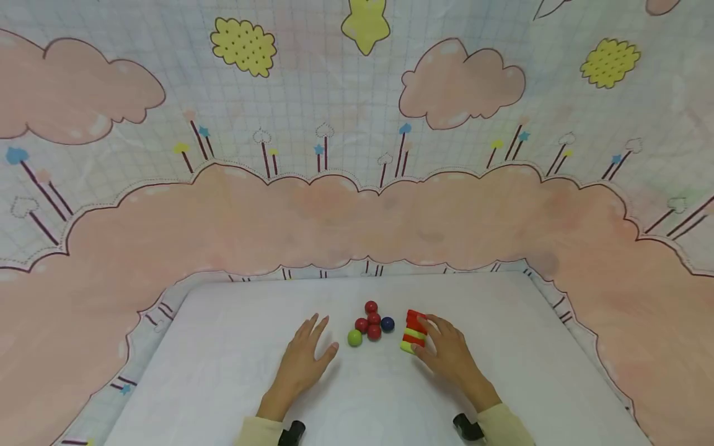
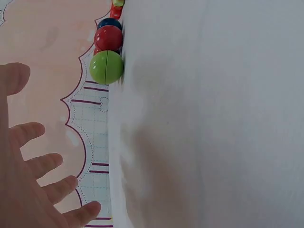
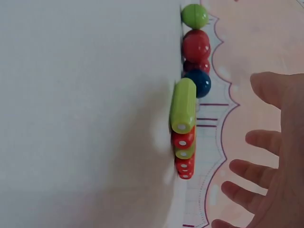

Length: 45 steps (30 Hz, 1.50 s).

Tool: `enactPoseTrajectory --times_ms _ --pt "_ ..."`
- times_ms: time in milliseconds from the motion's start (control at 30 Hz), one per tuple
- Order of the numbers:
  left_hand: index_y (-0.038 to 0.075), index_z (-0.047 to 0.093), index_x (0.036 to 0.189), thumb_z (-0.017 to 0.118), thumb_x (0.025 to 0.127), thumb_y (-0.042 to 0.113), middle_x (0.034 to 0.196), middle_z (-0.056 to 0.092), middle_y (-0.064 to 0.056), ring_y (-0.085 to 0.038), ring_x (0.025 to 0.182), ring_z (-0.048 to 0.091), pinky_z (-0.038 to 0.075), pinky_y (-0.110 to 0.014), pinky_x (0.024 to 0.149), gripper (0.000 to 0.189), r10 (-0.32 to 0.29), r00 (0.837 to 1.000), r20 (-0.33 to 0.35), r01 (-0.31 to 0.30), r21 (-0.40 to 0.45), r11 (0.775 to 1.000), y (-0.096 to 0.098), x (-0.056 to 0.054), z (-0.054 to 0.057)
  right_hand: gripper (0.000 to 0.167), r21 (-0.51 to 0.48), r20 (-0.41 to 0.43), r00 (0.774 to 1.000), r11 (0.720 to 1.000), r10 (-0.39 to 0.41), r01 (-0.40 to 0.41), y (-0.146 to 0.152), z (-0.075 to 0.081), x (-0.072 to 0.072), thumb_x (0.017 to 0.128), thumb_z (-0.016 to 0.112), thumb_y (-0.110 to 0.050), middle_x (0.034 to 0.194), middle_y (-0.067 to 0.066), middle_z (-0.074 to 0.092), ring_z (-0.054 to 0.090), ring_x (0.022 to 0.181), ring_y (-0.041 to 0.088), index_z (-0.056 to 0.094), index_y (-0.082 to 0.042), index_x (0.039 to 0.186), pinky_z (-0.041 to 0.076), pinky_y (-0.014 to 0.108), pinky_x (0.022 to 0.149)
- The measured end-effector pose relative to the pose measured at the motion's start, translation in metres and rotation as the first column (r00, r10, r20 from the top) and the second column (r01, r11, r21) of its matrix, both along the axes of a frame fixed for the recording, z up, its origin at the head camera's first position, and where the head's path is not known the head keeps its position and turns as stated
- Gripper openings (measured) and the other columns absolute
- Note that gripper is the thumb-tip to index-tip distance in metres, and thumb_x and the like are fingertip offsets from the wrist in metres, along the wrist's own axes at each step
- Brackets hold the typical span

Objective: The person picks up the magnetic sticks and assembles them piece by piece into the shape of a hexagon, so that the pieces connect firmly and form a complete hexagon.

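My left hand (image 1: 301, 362) is held over the white tabletop, fingers spread and holding nothing, left of a green ball (image 1: 354, 337). Several red balls (image 1: 374, 332) and a dark blue ball (image 1: 387, 324) cluster behind and to the right of the green one. Right of the balls, red and yellow-green rods (image 1: 414, 339) lie side by side in a row. My right hand (image 1: 452, 353) is beside them, its fingertips overlapping their right edge in the head view. In the right wrist view, its spread fingers stand apart from the yellow-green rod (image 3: 183, 107), with nothing gripped.
The white tabletop (image 1: 223, 347) reaches out on both sides of the hands. Beyond its back edge hangs a cloth (image 1: 357, 223) printed with clouds and stars. A dark wrist camera (image 1: 467, 427) sits by each sleeve.
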<state>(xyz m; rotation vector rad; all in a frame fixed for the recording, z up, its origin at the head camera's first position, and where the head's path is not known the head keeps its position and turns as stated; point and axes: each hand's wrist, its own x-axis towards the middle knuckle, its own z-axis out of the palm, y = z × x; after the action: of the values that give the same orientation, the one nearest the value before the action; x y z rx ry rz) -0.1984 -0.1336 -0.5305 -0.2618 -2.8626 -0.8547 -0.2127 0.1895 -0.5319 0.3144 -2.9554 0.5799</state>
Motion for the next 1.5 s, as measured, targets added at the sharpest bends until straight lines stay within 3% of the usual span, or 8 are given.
enactPoseTrajectory --times_ms 267,467,633,767,933,1133,1500 --pt "0.017 0.043 0.147 0.061 0.094 0.043 0.153 0.042 -0.012 -0.035 0.141 0.041 0.039 -0.054 0.109 0.061 0.021 1.0 0.022 -0.023 0.106 0.994 0.009 0.003 -0.014 0.055 -0.021 0.029 0.999 0.999 -0.032 0.032 -0.008 -0.011 0.009 0.085 0.073 -0.043 0.135 0.01 0.057 0.051 0.127 0.032 0.061 -0.015 0.131 0.043 0.055 0.104" --pt "0.016 0.045 0.145 0.065 0.093 0.037 0.15 0.046 -0.011 -0.033 0.139 0.044 0.038 -0.053 0.11 0.06 0.014 0.999 0.035 -0.021 0.191 0.981 0.017 -0.002 -0.019 0.047 -0.106 0.021 0.998 0.993 -0.058 0.06 -0.013 -0.012 0.011 0.083 0.078 -0.036 0.125 0.008 0.062 0.058 0.117 0.029 0.066 -0.014 0.123 0.049 0.049 0.099" --pt "0.012 0.047 0.143 0.068 0.091 0.03 0.145 0.052 -0.012 -0.034 0.134 0.049 0.04 -0.052 0.109 0.059 0.011 1.0 0.029 -0.018 0.261 0.965 0.022 -0.006 -0.022 0.039 -0.187 0.027 0.996 0.979 -0.081 0.085 -0.016 -0.012 0.01 0.081 0.08 -0.03 0.112 0.004 0.066 0.063 0.098 0.02 0.07 -0.011 0.114 0.054 0.042 0.089" --pt "0.01 0.049 0.14 0.072 0.088 0.024 0.137 0.058 -0.013 -0.034 0.125 0.056 0.044 -0.053 0.103 0.059 0.009 1.0 0.027 -0.018 0.316 0.949 0.028 -0.01 -0.026 0.035 -0.197 0.038 0.995 0.975 -0.095 0.101 -0.017 -0.014 0.008 0.08 0.081 -0.026 0.099 0.0 0.066 0.057 0.084 0.013 0.071 -0.011 0.11 0.053 0.034 0.077" --pt "0.009 0.053 0.136 0.074 0.086 0.021 0.131 0.061 -0.014 -0.033 0.12 0.059 0.046 -0.053 0.1 0.056 0.0 0.998 0.068 -0.025 0.371 0.928 0.035 -0.015 -0.028 0.03 -0.211 0.045 0.994 0.972 -0.1 0.107 -0.018 -0.017 0.006 0.08 0.081 -0.022 0.093 -0.002 0.066 0.055 0.08 0.011 0.072 -0.011 0.107 0.048 0.03 0.073" --pt "0.008 0.057 0.132 0.075 0.086 0.023 0.127 0.064 -0.013 -0.031 0.118 0.059 0.046 -0.051 0.101 0.052 0.011 0.994 0.109 -0.05 0.359 0.932 0.042 -0.021 -0.031 0.024 -0.24 0.026 0.996 0.966 -0.089 0.092 -0.019 -0.017 0.008 0.078 0.081 -0.014 0.089 -0.002 0.066 0.053 0.075 0.01 0.074 -0.009 0.101 0.046 0.028 0.069" --pt "0.008 0.067 0.121 0.077 0.084 0.021 0.112 0.07 -0.011 -0.027 0.103 0.06 0.048 -0.049 0.092 0.041 0.059 0.997 0.049 -0.071 0.316 0.946 0.052 -0.028 -0.033 0.017 -0.26 0.065 0.993 0.959 -0.101 0.114 -0.02 -0.016 0.008 0.077 0.081 -0.01 0.084 -0.002 0.066 0.053 0.074 0.01 0.076 -0.01 0.093 0.046 0.026 0.066"
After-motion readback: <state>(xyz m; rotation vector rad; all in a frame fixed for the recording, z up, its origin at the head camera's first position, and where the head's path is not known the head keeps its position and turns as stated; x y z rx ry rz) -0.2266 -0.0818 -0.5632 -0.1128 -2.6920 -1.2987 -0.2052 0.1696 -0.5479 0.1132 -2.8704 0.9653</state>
